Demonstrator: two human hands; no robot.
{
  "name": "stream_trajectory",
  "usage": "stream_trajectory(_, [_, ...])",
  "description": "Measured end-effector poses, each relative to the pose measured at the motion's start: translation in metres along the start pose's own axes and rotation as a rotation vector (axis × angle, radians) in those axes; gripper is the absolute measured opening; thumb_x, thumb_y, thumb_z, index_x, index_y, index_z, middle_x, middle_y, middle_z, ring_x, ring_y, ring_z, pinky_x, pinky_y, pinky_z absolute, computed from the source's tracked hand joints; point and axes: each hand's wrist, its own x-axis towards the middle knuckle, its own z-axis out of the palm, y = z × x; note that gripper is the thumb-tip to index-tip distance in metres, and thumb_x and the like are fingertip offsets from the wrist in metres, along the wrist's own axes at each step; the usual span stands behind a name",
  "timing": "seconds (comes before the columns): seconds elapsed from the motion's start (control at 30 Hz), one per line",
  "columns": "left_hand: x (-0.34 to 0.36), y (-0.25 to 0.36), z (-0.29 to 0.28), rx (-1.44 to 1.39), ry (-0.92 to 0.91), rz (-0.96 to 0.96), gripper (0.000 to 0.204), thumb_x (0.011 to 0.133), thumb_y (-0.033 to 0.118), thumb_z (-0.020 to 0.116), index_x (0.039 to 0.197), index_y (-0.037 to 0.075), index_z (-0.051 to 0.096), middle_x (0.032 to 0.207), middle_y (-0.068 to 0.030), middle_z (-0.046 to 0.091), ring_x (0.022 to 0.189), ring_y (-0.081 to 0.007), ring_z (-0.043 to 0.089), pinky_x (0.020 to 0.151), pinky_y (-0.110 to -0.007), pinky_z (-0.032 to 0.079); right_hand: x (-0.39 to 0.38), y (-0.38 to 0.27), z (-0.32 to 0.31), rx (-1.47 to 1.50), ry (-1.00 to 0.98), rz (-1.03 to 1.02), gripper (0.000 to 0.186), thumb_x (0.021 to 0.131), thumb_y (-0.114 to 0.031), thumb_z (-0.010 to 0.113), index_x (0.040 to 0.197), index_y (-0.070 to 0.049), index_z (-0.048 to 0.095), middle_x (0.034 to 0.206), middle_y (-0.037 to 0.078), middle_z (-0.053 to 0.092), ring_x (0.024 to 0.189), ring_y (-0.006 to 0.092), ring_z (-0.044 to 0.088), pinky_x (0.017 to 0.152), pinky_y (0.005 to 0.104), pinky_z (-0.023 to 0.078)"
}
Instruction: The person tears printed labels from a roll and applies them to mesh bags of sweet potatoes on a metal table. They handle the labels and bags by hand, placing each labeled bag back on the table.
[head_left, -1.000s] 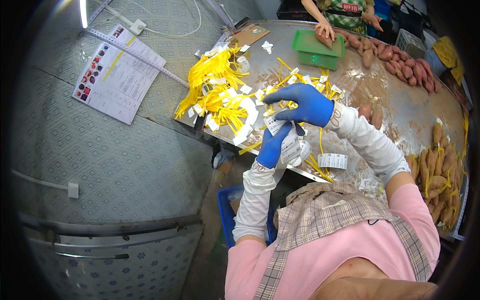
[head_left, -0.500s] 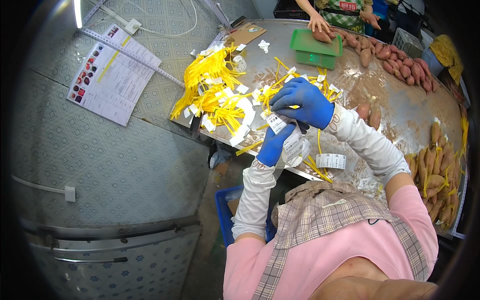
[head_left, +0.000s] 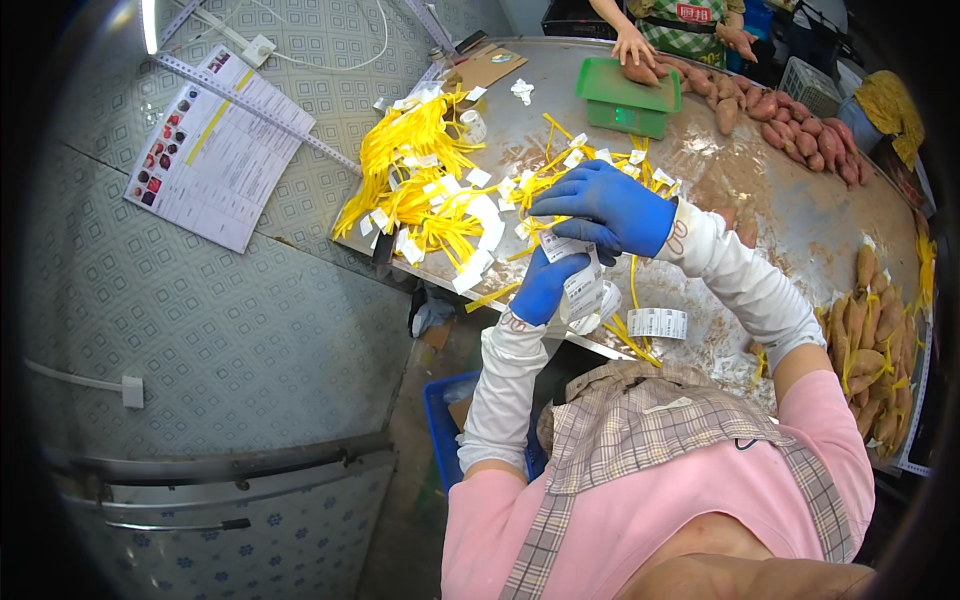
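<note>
My left hand (head_left: pixel 547 280), in a blue glove, is closed on a strip of printed white labels (head_left: pixel 578 295) that curls into a loop below it. My right hand (head_left: pixel 620 210), also gloved in blue, is just above, its fingers bent over the strip's top end; its fingertips are partly hidden. Around them on the metal table lie yellow mesh nets (head_left: pixel 405 160) with small white tags in a heap, loose yellow strands, and another short strip of white labels (head_left: pixel 658 324) to the right of my left hand.
Sweet potatoes (head_left: pixel 795 135) lie along the back right, netted ones (head_left: pixel 870 360) at the right edge. A co-worker's hand (head_left: pixel 633 42) touches a sweet potato on a green scale (head_left: pixel 627 105). A printed sheet (head_left: pixel 215 150) is at left, a blue crate (head_left: pixel 445 420) below the table (head_left: pixel 720 175).
My right hand's fingers have shifted over the label strip. My left hand stays on it. The co-worker's other hand now lifts a sweet potato higher.
</note>
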Motion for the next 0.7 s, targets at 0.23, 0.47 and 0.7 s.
stream_trajectory(0.23, [0.000, 0.000, -0.003, 0.030, 0.053, 0.002, 0.033, 0.081, 0.008, 0.053, 0.112, 0.000, 0.054, 0.102, -0.0116, 0.061, 0.096, -0.0203, 0.059, 0.085, -0.032, 0.047, 0.007, 0.005, -0.004, 0.220, -0.043, 0.131, 0.025, 0.082, -0.027, 0.062, 0.093, -0.005, 0.068, 0.083, 0.011, 0.066, 0.076, 0.0268, 0.062, 0.070, 0.0339, 0.048])
stream_trajectory(0.47, [0.008, 0.021, -0.015, 0.195, 0.053, -0.004, 0.039, 0.078, 0.006, 0.061, 0.115, -0.001, 0.053, 0.104, -0.0098, 0.062, 0.095, -0.0183, 0.060, 0.082, -0.031, 0.048, 0.043, -0.002, -0.044, -0.047, 0.120, 0.082, 0.023, 0.081, -0.030, 0.065, 0.091, -0.009, 0.068, 0.082, 0.011, 0.065, 0.071, 0.0285, 0.060, 0.064, 0.0354, 0.047])
stream_trajectory(0.7, [0.007, 0.049, -0.008, 0.365, -0.104, 0.094, 0.046, 0.080, 0.006, 0.058, 0.124, -0.003, 0.050, 0.102, -0.0085, 0.064, 0.095, -0.0144, 0.059, 0.088, -0.029, 0.045, 0.079, -0.016, -0.115, 0.017, 0.299, -0.028, 0.026, 0.083, -0.030, 0.064, 0.096, -0.007, 0.067, 0.080, 0.012, 0.067, 0.068, 0.0230, 0.063, 0.064, 0.0308, 0.048])
